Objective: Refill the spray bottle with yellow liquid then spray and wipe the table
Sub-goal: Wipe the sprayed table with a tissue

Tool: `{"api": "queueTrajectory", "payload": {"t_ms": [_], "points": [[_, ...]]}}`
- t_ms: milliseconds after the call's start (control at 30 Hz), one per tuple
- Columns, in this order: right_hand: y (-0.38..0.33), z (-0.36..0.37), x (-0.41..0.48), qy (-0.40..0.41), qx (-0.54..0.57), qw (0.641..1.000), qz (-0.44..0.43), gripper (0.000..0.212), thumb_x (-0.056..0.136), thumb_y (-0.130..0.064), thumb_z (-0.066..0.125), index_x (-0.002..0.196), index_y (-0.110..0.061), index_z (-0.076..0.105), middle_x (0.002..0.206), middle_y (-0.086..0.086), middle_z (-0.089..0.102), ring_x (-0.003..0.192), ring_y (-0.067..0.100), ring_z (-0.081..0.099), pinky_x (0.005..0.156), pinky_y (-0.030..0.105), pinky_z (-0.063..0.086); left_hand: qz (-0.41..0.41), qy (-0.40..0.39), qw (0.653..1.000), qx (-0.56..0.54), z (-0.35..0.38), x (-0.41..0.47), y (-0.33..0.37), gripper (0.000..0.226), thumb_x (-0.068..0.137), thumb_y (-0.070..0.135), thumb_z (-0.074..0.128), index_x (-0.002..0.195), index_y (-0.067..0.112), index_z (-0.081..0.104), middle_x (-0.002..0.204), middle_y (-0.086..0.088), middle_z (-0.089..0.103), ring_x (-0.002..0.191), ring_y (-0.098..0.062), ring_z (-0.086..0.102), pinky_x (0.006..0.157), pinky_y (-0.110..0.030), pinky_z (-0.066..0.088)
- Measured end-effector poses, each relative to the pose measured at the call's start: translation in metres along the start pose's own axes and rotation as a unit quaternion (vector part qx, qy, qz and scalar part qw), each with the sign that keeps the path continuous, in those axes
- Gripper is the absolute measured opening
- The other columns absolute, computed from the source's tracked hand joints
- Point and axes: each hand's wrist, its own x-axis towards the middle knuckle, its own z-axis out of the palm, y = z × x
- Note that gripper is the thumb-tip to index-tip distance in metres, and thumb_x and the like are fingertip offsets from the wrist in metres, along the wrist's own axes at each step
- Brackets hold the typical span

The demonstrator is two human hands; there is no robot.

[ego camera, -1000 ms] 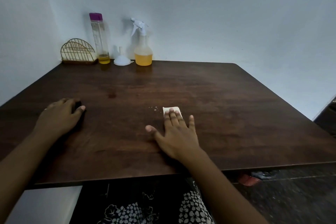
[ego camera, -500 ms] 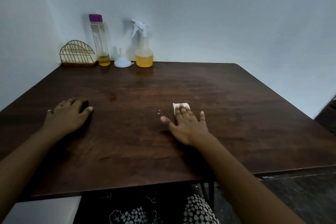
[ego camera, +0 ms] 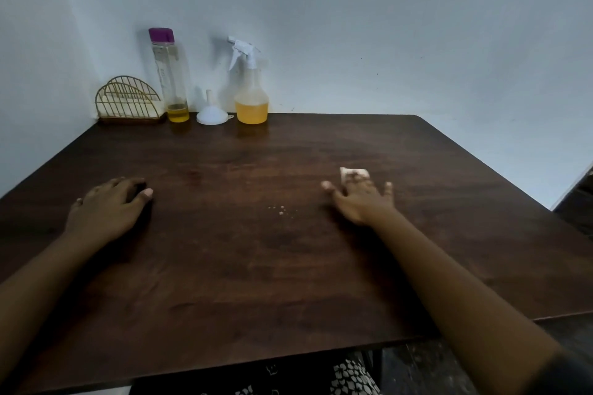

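The spray bottle, partly filled with yellow liquid, is seen upright at the far edge of the worktop, against the wall. A small white cloth is pressed flat under the straight fingers of the right hand. The left hand is rested on the worktop, loosely curled, holding nothing.

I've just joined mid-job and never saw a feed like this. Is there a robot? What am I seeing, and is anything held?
No machine: a person works bare-handed, and the one picture comes from a camera on their head, looking down. The left hand rests on the wooden table, holding nothing. The right hand presses flat fingers on a small white wipe. Droplets lie between the hands. By the wall: a wire napkin holder, a purple-capped bottle with little yellow liquid, a white funnel, the part-filled spray bottle.
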Motion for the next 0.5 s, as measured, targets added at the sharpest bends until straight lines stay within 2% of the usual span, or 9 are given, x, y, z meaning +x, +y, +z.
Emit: {"api": "queueTrajectory", "payload": {"t_ms": [67, 133, 200, 267, 367, 433, 500], "points": [[0.027, -0.009, 0.014, 0.008, 0.005, 0.997, 0.083, 0.088, 0.084, -0.074, 0.005, 0.150, -0.016, -0.002, 0.159, 0.003, -0.006, 0.145, 0.017, -0.010, 0.112, 0.054, -0.014, 0.001, 0.003, 1.000, -0.009, 0.002, 0.005, -0.004, 0.050, 0.093, 0.052, 0.037, 0.135, 0.028, 0.046, 0.148, -0.008, 0.039, 0.135, -0.032, 0.036, 0.107, -0.055, 0.030], [0.026, -0.010, 0.026, 0.011, 0.011, 0.993, 0.117, 0.091, 0.083, -0.075, 0.005, 0.150, -0.014, -0.003, 0.159, 0.004, -0.007, 0.145, 0.017, -0.013, 0.113, 0.053, -0.013, 0.002, 0.004, 1.000, -0.013, 0.003, 0.008, -0.005, 0.048, 0.093, 0.051, 0.038, 0.134, 0.028, 0.047, 0.147, -0.008, 0.041, 0.134, -0.033, 0.037, 0.107, -0.054, 0.031], [-0.005, -0.006, 0.035, 0.007, 0.015, 0.997, 0.079, 0.090, 0.084, -0.074, 0.005, 0.150, -0.012, -0.004, 0.158, 0.005, -0.008, 0.145, 0.019, -0.013, 0.112, 0.052, -0.016, 0.006, 0.007, 1.000, -0.014, 0.004, 0.013, -0.005, 0.047, 0.093, 0.050, 0.039, 0.133, 0.028, 0.048, 0.146, -0.009, 0.042, 0.132, -0.033, 0.038, 0.106, -0.054, 0.032], [-0.041, 0.001, 0.036, -0.007, 0.007, 1.000, 0.003, 0.089, 0.085, -0.074, 0.004, 0.150, -0.013, -0.004, 0.158, 0.005, -0.008, 0.144, 0.019, -0.013, 0.110, 0.051, -0.018, 0.011, 0.011, 1.000, -0.012, 0.003, 0.019, -0.006, 0.045, 0.094, 0.049, 0.039, 0.133, 0.027, 0.049, 0.144, -0.009, 0.044, 0.131, -0.034, 0.040, 0.105, -0.053, 0.034], [-0.041, 0.005, 0.040, -0.001, 0.001, 0.999, -0.042, 0.086, 0.085, -0.073, 0.003, 0.150, -0.017, -0.003, 0.158, 0.002, -0.008, 0.144, 0.017, -0.012, 0.109, 0.052, -0.019, 0.012, 0.010, 1.000, -0.017, 0.001, 0.027, -0.008, 0.044, 0.095, 0.045, 0.040, 0.132, 0.025, 0.050, 0.143, -0.011, 0.045, 0.129, -0.035, 0.041, 0.102, -0.052, 0.037], [-0.005, 0.000, 0.049, 0.024, -0.001, 1.000, 0.005, 0.085, 0.085, -0.074, 0.005, 0.151, -0.020, 0.000, 0.159, 0.002, -0.005, 0.145, 0.016, -0.010, 0.109, 0.054, -0.017, 0.008, 0.014, 0.999, -0.031, 0.000, 0.033, -0.009, 0.042, 0.095, 0.043, 0.040, 0.131, 0.023, 0.051, 0.142, -0.012, 0.046, 0.128, -0.035, 0.041, 0.101, -0.051, 0.037], [0.032, -0.010, 0.056, 0.035, 0.009, 0.995, 0.090, 0.087, 0.084, -0.074, 0.007, 0.151, -0.019, 0.001, 0.159, 0.002, -0.003, 0.145, 0.016, -0.009, 0.110, 0.055, -0.014, 0.001, 0.026, 0.999, -0.046, 0.000, 0.035, -0.011, 0.041, 0.096, 0.041, 0.041, 0.129, 0.021, 0.053, 0.140, -0.013, 0.048, 0.128, -0.035, 0.042, 0.100, -0.051, 0.037]]}}
